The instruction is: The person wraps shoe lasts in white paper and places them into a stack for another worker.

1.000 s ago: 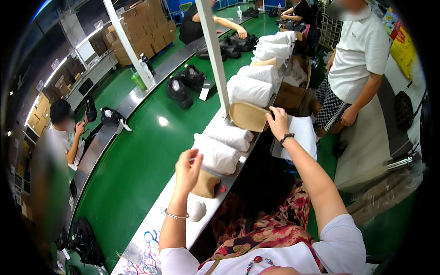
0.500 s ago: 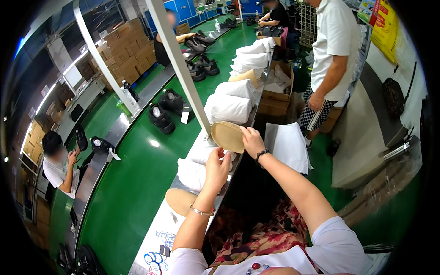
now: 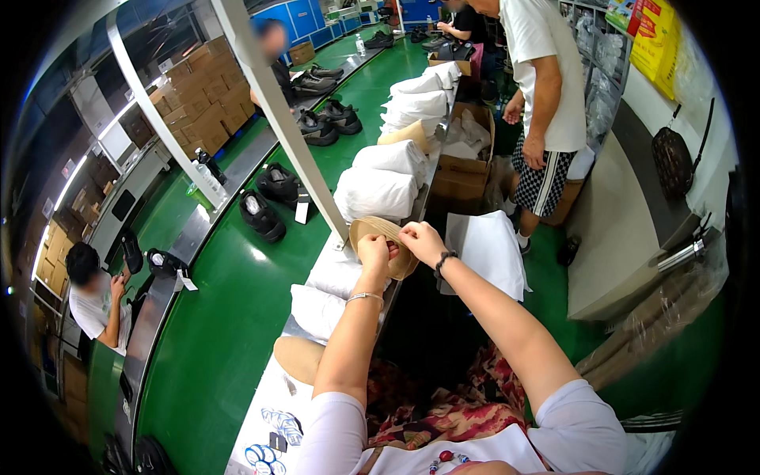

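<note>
Tan insole: we see it raised above the narrow surface, held between both hands, its long axis running from upper left to lower right and its ribbed face turned up toward us. Our left hand is closed on the near edge, fingers pinched; our right hand pinches the right-hand edge just beside it, the two hands almost touching. Beneath and beyond the insole, white wrapped bundles lie in a row along the surface, and a second tan insole rests flat nearer to us. A slanted white post crosses just left of the held piece. White sheets lie to the right. An open cardboard box farther along holds crumpled white paper. On the green conveyor to the left, dark shoes stand well apart. A person in checked shorts stands beside the box; another person sits at far left.
</note>
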A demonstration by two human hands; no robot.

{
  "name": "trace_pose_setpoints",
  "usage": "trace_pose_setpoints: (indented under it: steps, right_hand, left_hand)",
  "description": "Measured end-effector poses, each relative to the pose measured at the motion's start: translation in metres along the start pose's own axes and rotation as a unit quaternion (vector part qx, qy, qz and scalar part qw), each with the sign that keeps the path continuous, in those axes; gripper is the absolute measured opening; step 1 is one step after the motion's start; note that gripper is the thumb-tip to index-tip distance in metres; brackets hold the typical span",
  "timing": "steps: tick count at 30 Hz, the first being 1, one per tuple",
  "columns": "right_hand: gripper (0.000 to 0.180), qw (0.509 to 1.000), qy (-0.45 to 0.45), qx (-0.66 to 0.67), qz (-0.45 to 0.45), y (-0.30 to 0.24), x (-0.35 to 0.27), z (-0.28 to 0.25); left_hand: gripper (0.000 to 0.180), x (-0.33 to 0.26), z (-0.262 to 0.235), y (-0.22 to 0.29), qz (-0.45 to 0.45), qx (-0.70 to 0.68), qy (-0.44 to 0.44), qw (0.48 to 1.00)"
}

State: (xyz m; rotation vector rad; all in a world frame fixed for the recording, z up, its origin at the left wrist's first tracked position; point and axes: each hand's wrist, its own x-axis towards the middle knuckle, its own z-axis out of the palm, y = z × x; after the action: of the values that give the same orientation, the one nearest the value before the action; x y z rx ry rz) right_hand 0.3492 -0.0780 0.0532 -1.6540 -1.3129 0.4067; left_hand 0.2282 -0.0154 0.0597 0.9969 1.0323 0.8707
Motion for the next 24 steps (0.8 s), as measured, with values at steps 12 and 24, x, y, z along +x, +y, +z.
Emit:
trace_pose_setpoints:
  steps: [12, 24]
  right_hand:
    - [0.017, 0.962, -0.154, 0.207, 0.085, -0.003, 0.032, 0.018]
    - [0.030, 0.979, -0.146, 0.133, 0.046, -0.008, 0.022, 0.013]
  left_hand:
    - [0.016, 0.000, 0.009, 0.007, 0.002, -0.077, 0.015, 0.997]
    - [0.013, 0.010, -0.001, -0.010, 0.034, -0.076, 0.020, 0.996]
